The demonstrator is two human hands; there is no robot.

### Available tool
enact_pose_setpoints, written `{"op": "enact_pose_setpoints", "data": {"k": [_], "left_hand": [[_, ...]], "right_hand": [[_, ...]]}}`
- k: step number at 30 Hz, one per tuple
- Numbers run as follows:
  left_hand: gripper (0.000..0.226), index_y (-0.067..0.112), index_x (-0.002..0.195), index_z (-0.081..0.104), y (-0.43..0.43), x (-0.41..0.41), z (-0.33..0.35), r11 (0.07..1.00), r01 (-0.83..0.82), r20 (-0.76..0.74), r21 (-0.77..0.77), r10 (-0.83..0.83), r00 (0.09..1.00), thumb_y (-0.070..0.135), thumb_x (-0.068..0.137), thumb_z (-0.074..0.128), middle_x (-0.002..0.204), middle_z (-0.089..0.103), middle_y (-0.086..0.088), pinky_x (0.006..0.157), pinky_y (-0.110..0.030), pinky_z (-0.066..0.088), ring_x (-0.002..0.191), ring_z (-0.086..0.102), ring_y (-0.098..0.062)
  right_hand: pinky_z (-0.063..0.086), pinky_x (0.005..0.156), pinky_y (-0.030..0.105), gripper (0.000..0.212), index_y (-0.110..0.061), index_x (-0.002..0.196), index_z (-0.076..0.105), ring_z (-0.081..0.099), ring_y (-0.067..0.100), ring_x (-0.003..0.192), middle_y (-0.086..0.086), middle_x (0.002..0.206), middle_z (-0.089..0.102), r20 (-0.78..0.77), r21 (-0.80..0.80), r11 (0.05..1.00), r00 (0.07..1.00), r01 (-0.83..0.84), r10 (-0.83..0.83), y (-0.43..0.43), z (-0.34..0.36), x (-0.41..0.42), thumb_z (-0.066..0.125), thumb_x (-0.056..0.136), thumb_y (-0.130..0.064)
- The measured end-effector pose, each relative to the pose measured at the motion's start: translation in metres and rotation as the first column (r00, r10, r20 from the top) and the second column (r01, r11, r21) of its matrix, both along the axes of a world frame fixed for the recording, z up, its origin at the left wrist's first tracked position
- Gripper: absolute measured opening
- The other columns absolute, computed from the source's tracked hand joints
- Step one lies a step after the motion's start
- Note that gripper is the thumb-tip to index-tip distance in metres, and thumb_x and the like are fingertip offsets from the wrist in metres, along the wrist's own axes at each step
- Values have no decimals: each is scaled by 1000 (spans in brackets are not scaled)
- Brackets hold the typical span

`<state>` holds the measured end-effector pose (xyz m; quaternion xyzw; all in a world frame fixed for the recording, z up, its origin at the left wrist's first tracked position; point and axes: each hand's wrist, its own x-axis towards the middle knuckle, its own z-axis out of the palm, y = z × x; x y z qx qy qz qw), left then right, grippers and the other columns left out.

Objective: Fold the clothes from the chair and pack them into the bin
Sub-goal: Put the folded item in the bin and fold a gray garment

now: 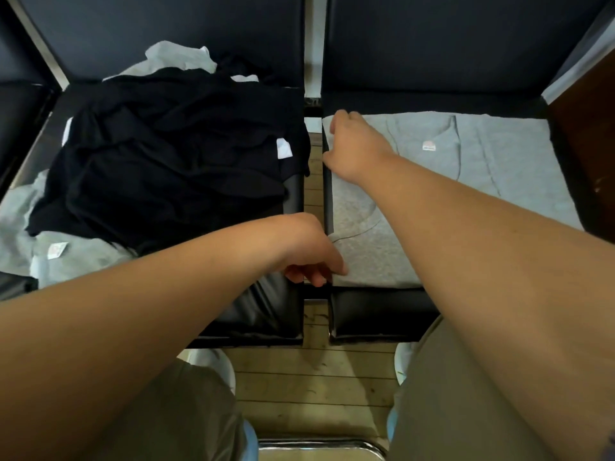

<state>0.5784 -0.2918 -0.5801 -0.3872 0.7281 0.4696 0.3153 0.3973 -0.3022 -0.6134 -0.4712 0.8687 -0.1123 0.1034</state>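
While the left grip [309, 251] pinches the near left corner of the grey T-shirt [432, 201], thumb on top and fingers curled under the hem, the right grip [356, 144] is closed over the far left corner with its fingers tucked down at the edge. The shirt lies spread flat on the right chair seat [382, 311] with its neck label [429, 146] facing up. Its left edge runs along the gap between the two seats.

The step in hand looks like carrying that left edge over to the right for a lengthwise fold. If the two grips rise unevenly, the fold will likely slant. The knit could also slip from a shallow pinch, and the loose edge would then drop into the gap toward the wooden floor [312, 377]. The seat looks smooth and glossy, so a sideways drag may slide the whole shirt and bunch it rather than turn the edge over.

The left chair seat [266, 314] carries an unfolded heap. A black garment [166, 161] lies on top, a white garment [179, 58] shows at the far side, and a pale grey garment [73, 261] spills out at the near left. Both seats are black and padded, with a dark backrest [432, 44] behind. A brown panel [582, 134] stands at the far right. No bin shows in this view.
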Motion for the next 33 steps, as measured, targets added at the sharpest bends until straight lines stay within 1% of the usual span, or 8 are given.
{"op": "enact_pose_setpoints", "data": {"k": [4,7,12,17,20,25,28,33], "left_hand": [[15,9,91,68,2,-4,1,999,-6,18,43,5,1000,21,97,74,55,70,0,39,-17,43,36,58,-8],[12,11,95,67,7,-5,2,998,9,10,58,-9,1000,22,96,69,62,74,1,49,-20,50,50,69,-11],[15,9,105,70,18,-4,3,992,53,-35,118,-50,998,20,95,69,77,78,-1,66,-31,57,72,78,-17],[12,10,102,67,38,-14,12,984,85,-131,156,-64,989,19,96,69,83,76,-2,64,-31,57,76,76,-16],[16,6,104,70,50,-28,20,982,137,-197,128,-110,974,20,94,70,86,78,-4,65,-31,59,80,79,-17],[17,8,102,65,71,-60,32,979,169,-251,117,-135,959,20,93,71,94,80,-10,71,-34,63,84,80,-22],[15,4,98,67,87,-82,35,976,178,-273,123,-139,952,18,92,70,95,80,-15,78,-39,64,88,80,-30],[13,6,90,67,111,-106,28,981,171,-273,94,-140,952,19,93,67,92,80,-16,79,-43,65,85,80,-29]], "right_hand": [[53,72,40,44,-21,134,49,60,27,96,8,124,56,-19,-37,998,998,-58,57,2,3,2,61,95,-5],[51,68,37,39,-28,136,49,58,22,91,2,116,54,22,-126,991,998,-51,54,5,7,-2,56,101,-12],[46,62,31,18,-18,121,48,59,16,73,0,92,60,159,-320,942,986,102,-52,8,22,-17,48,103,-13],[60,84,37,27,-22,123,61,68,18,93,1,106,69,230,-333,909,957,250,-179,22,38,-47,59,96,-18],[65,81,41,26,-28,113,70,68,16,96,-6,108,67,250,-319,894,938,313,-239,39,44,-65,54,96,-16],[65,79,37,38,-32,97,69,68,13,94,-11,100,67,362,-341,850,890,402,-276,66,48,-89,45,95,-3],[59,95,31,44,-32,89,70,66,9,103,-13,104,69,416,-348,823,861,449,-294,80,47,-101,43,95,3],[55,104,32,44,-23,104,77,61,8,110,-17,108,64,523,-305,775,777,554,-350,99,36,-124,41,99,2]]}}
